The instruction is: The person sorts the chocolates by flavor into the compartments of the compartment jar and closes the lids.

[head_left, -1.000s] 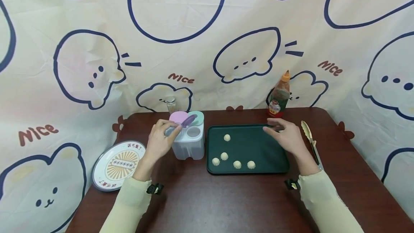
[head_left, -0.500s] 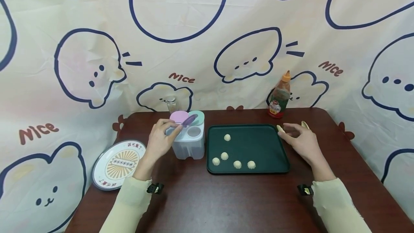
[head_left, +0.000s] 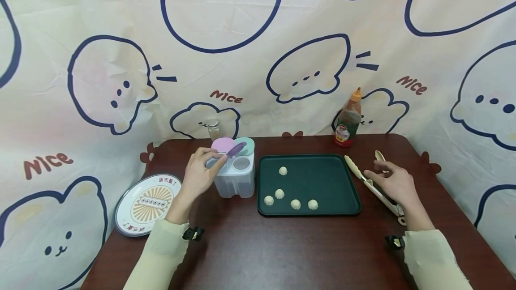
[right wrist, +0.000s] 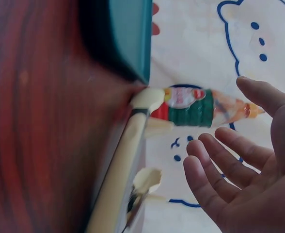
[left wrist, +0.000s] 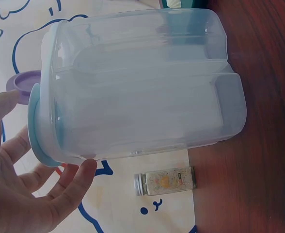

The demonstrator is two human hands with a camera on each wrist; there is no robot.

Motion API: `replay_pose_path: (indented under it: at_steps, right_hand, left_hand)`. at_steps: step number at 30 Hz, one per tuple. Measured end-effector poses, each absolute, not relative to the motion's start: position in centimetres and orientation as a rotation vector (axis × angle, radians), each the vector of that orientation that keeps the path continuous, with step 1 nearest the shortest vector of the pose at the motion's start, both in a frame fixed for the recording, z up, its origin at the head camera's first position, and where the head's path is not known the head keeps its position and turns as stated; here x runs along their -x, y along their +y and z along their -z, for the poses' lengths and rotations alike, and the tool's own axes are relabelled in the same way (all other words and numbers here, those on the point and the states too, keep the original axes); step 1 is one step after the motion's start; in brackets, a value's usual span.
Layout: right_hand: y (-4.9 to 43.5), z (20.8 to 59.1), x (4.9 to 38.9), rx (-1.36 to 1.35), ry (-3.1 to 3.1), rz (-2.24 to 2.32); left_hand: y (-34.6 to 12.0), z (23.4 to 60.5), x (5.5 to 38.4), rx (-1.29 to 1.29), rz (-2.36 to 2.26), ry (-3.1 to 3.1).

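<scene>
At the container's front-left corner my left hand (head_left: 200, 171) holds a raised purple flip lid (head_left: 236, 148) between thumb and fingers. The clear container (head_left: 235, 182) has pink and green round lids at the back and an uncovered round opening at the front right. In the left wrist view the thumb meets the purple lid (left wrist: 27, 83), and other fingers spread near a pale blue lid (left wrist: 34, 126). My right hand (head_left: 397, 185) hovers over cream-tipped tongs (head_left: 353, 167), fingers loosely bent with nothing held. The tongs lie spread apart, right of the tray.
A dark green tray (head_left: 322, 182) bears several small whitish balls (head_left: 295, 204). Behind it stands a sauce bottle (head_left: 348, 122) with an orange nozzle. A patterned plate (head_left: 137, 218) lies at left; a small glass jar (head_left: 213, 131) stands behind the container.
My right hand has moved right from over the tray's back-right corner to over the tongs, which now show more fully. The left hand keeps its place at the purple lid.
</scene>
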State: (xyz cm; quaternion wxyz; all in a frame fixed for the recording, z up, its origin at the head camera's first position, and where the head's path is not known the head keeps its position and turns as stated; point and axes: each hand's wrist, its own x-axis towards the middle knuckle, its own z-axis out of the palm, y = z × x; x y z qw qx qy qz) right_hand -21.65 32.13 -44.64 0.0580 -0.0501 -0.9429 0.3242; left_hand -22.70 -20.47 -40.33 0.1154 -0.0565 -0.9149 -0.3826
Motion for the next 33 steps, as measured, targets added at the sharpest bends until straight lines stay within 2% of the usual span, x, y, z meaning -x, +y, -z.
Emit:
replay_pose_path:
  at_steps: [25,33]
  right_hand:
    - [35.5,46.6,21.2,0.431,-2.955,-0.955]
    - [36.2,47.1,21.3,0.404,-3.087,-0.895]
  left_hand:
    - [-20.6,40.3,22.7,0.168,1.128,-2.694]
    - [-20.6,40.2,22.8,0.157,1.144,-2.706]
